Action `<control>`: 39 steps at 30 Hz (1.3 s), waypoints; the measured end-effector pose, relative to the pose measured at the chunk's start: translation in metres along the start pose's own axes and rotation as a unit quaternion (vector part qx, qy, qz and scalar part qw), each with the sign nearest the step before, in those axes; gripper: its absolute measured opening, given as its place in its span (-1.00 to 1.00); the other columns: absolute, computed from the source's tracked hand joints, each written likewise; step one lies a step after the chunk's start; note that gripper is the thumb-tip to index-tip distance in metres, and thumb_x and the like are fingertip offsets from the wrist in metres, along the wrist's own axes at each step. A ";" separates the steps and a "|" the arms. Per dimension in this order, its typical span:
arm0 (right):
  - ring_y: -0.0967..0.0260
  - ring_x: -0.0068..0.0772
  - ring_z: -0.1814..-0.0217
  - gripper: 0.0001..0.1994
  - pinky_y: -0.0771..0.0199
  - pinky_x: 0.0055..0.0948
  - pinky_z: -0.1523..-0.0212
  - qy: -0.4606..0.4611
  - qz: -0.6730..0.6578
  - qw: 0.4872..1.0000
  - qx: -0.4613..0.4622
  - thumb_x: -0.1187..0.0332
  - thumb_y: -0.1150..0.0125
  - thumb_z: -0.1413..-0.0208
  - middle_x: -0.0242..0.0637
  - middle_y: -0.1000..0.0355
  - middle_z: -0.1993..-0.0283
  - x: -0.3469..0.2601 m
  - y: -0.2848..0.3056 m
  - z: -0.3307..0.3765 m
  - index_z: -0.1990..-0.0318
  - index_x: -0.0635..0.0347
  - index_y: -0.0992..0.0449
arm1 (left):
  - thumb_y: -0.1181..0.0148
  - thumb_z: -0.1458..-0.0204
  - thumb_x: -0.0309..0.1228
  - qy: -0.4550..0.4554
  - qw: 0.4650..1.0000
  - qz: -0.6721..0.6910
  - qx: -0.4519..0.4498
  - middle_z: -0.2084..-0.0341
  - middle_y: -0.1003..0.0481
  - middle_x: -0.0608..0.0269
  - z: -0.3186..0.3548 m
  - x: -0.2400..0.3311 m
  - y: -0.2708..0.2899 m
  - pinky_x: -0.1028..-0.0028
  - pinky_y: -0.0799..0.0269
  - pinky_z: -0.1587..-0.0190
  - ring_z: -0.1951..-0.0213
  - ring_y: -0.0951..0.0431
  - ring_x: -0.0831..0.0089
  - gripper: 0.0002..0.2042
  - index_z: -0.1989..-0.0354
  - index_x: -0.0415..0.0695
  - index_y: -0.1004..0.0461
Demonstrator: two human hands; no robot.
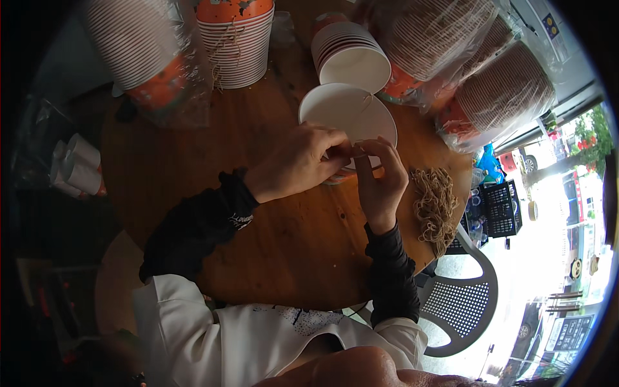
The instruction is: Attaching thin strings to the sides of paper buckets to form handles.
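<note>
The round wooden desk (271, 245) carries stacks of paper cups (235, 45) well beyond the fingers and a heap of tan strings (435, 203) just to the right of them. A white paper cup (345, 113) lies on its side, its rim directly under both sets of fingers. The left hand (300, 161) and right hand (380, 177) meet there, fingers pinched together on a thin string (362, 153); keeping it taut and the cup steady would probably serve best.
</note>
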State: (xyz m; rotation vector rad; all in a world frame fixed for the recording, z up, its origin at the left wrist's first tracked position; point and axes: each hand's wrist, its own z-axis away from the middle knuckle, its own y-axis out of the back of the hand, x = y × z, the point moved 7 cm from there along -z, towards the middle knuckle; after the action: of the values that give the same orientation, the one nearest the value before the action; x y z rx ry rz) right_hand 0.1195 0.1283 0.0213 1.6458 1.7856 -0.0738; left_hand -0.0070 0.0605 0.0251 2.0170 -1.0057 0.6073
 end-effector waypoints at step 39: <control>-0.44 -0.24 0.01 -0.89 -0.05 -0.19 -0.32 -0.004 0.038 0.990 -0.138 0.44 -0.29 0.00 -0.28 -0.54 0.17 0.004 0.013 -0.020 0.28 0.15 -0.60 | -0.19 -0.14 -0.46 0.170 0.967 0.186 -0.041 0.37 -0.54 0.41 0.002 -0.020 -0.007 0.63 -0.46 0.19 0.29 -0.52 0.71 -0.88 0.21 -0.24 -0.49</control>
State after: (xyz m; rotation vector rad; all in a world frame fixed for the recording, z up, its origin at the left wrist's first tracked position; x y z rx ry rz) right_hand 0.1223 0.1436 0.0398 1.5078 1.6427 0.1934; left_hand -0.0127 0.0701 0.0074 1.5889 -1.1794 1.0527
